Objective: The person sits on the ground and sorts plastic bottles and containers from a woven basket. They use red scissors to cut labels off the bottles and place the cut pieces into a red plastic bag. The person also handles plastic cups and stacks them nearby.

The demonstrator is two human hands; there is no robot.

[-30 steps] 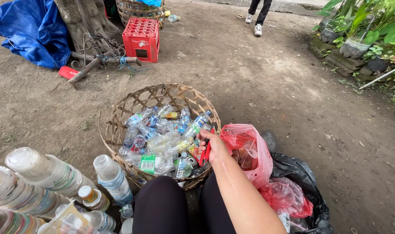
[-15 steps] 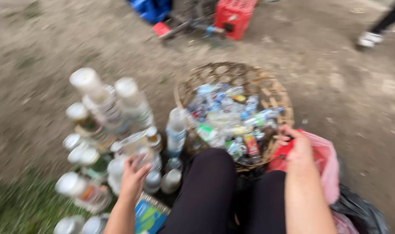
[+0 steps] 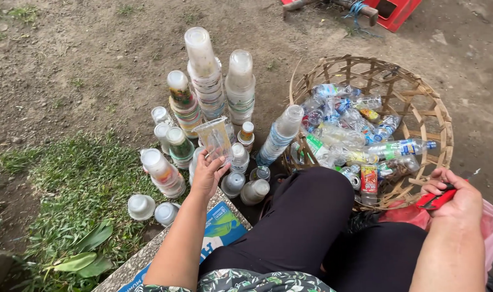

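You've got a clear plastic cup [image 3: 217, 139] pinched in your left hand [image 3: 207, 174] over the upturned cup stacks [image 3: 203, 75] on the ground, right hand [image 3: 455, 197] clenched on red cutters [image 3: 438, 199] by the basket [image 3: 419, 103] rim, so I'd judge stacking calls for lining it up squarely.

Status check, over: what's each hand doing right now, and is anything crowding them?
Left hand gripping a clear plastic cup. Right hand closed on a red cutter. Stacked cups crowd the left; basket of bottles sits ahead of the right.
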